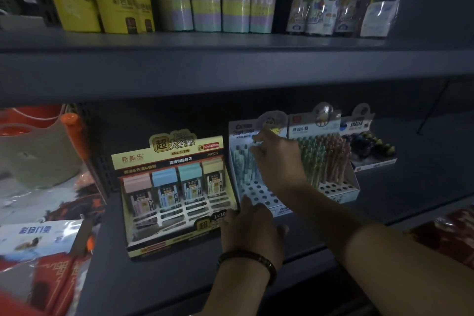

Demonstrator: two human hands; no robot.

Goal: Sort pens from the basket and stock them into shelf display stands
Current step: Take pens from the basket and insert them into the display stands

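Note:
A white pen display stand with rows of round holes sits on the lower shelf. Several pale blue and green pens stand in its back rows; the front holes are empty. My right hand reaches over the stand, fingers pinched near the top of the pens at the back; whether it holds a pen is unclear. My left hand, with a dark bracelet on the wrist, rests against the stand's front left corner. A second stand to the right holds several green and orange pens.
A yellow pencil-lead display box stands left of the pen stand. An eraser display sits at the far right. A green basket and packaged goods lie at the left. The upper shelf carries pencil tubes.

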